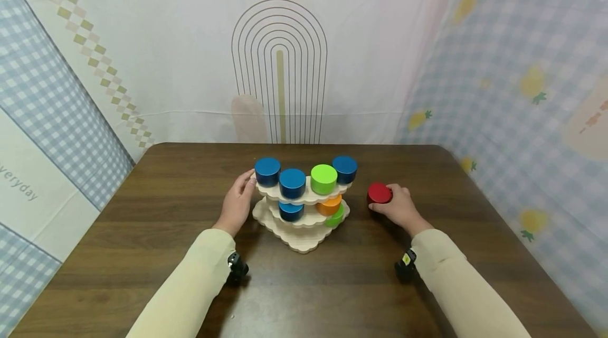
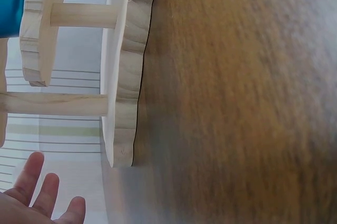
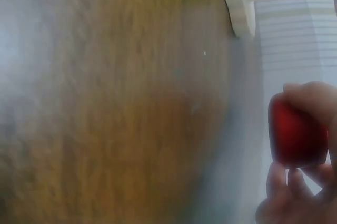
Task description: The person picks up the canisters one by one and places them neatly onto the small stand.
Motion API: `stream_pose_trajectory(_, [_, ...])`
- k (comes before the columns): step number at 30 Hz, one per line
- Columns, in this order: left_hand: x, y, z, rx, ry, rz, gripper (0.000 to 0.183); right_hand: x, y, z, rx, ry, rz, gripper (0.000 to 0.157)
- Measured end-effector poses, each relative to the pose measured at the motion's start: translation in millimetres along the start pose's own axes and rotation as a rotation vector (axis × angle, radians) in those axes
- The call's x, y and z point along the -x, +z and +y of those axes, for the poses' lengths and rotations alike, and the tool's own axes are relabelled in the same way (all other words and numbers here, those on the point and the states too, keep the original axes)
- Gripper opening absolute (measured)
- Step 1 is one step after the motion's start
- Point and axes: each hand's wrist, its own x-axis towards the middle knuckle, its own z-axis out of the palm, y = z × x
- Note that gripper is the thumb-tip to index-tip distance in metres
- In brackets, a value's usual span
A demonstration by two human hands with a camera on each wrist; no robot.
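A three-tier wooden stand with scalloped edges [image 1: 304,243] stands on the table. Blue cylinders [image 1: 292,184], green ones [image 1: 324,179] and an orange one [image 1: 330,205] sit on its tiers. My left hand [image 1: 236,202] holds the top tier's left corner between thumb and index finger. In the left wrist view the other fingers [image 2: 46,192] spread loosely beside the stand; the pinch itself lies outside that view. To the right of the stand, my right hand [image 1: 402,207] grips a red cylinder [image 1: 379,193] round its side. The right wrist view shows this red cylinder [image 3: 297,134] between thumb and fingers.
The dark wooden table [image 1: 304,296] extends around the stand on all sides. Behind it hangs a pale patterned cloth [image 1: 190,63], with a blue checked cloth [image 1: 513,116] on the right. Short wooden posts [image 2: 58,104] separate the tiers.
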Motion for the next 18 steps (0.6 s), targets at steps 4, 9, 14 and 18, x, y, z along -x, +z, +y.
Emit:
stream_pose_trajectory(4, [-0.6,0.8,0.0,-0.004,-0.002,0.003,0.046,6.8,1.1,-3.0,-0.006,0.013,-0.006,0.073])
stream_pose_trajectory(9, [-1.1,1.0,-0.1,-0.001,-0.004,0.002,0.047,19.3,3.3,-9.0,-0.003,0.006,-0.012,0.071])
stream_pose_trajectory(14, [-1.5,0.8,-1.2,0.009,-0.01,-0.004,0.048,32.7,10.1,-16.9,0.012,-0.006,-0.026,0.071])
stream_pose_trajectory(18, [-1.3,0.5,-1.9,0.003,-0.012,-0.006,0.048,42.4,16.4,-22.8,0.018,-0.006,-0.039,0.07])
